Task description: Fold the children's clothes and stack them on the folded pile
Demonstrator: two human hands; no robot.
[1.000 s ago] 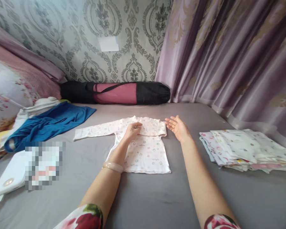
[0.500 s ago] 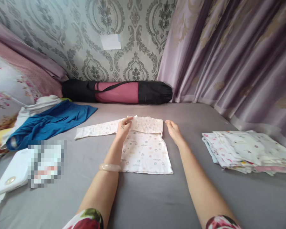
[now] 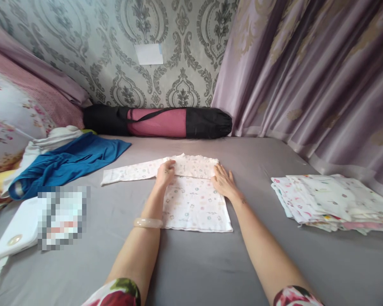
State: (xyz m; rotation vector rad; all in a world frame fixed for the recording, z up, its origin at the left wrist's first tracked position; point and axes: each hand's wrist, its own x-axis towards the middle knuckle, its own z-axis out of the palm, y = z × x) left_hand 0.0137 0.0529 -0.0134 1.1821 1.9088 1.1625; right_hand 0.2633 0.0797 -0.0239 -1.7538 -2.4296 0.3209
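A small white long-sleeved shirt [image 3: 194,206] with a tiny coloured print lies flat in front of me. One sleeve stretches out to the left, and the other is folded across the chest. My left hand [image 3: 166,172] is closed on the shirt near the left shoulder, its fingers curled over the end of the folded sleeve. On the opposite side my right hand [image 3: 223,180] lies flat, fingers spread, on the shirt's right edge at the sleeve fold. A pale bangle [image 3: 147,223] circles my left wrist.
Folded printed clothes [image 3: 335,202] are stacked at the right. A blue garment [image 3: 70,163] lies at the left, behind a white device [image 3: 17,229] with a cable and a blurred-out item [image 3: 64,219]. A black and pink rolled bag [image 3: 158,122] rests along the wall.
My right hand has come in from beside the shirt and down onto its right edge, fingers now spread. My left hand has hardly moved.
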